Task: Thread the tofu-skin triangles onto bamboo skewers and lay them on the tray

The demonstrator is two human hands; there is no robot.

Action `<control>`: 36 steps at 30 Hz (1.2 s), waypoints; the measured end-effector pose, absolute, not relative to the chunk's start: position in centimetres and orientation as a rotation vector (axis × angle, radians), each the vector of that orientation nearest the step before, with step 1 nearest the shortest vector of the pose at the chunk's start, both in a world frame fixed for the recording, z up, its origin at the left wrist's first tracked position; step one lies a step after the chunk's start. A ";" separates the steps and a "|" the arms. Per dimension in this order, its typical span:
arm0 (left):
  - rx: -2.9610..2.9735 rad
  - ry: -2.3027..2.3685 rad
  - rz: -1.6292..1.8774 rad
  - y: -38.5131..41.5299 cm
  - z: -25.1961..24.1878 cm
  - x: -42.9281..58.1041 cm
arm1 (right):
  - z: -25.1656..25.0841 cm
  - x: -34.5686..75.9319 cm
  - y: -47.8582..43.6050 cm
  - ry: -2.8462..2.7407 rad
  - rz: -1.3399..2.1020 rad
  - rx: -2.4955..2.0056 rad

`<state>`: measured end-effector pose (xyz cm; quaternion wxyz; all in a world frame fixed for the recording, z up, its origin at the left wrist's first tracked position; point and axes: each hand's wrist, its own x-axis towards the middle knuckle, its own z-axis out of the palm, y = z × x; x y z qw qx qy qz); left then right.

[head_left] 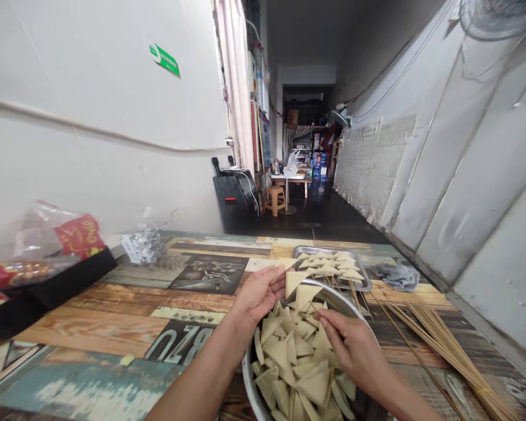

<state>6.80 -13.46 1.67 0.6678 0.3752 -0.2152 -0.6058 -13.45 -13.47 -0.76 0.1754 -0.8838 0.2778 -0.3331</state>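
Observation:
A steel bowl (248, 374) full of pale, flat triangular pieces that look like tofu (280, 354) stands in front of me. Over its far rim, my left hand (263, 292) grips a tofu triangle (294, 282) between thumb and fingers. My right hand (346, 336) is above the right side of the bowl, thumb and finger pinched on a thin skewer (314, 308), of which only a short length shows. Behind the bowl, a metal tray (364, 275) carries rows of skewered triangles (328, 264), their sticks pointing toward me.
Bundled bamboo skewers (451, 345) lie on the patterned wooden table (114, 316) at right. A grey cloth (397, 276) sits beside the tray. At left are a black box (48, 292) with red packets and a clear plastic packet (142, 244). A stool (275, 199) stands farther back.

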 end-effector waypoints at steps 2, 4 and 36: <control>0.836 -0.445 -1.363 -13.5 1.7 6.9 | -0.8 -13.5 -13.5 0.783 -0.945 -2.511; 0.825 -0.413 -1.355 -13.6 1.9 7.0 | -0.8 -13.5 -13.5 0.783 -0.945 -2.516; 0.915 -0.686 -1.481 -12.3 1.9 5.2 | -1.0 -13.5 -13.6 0.750 -1.004 -2.447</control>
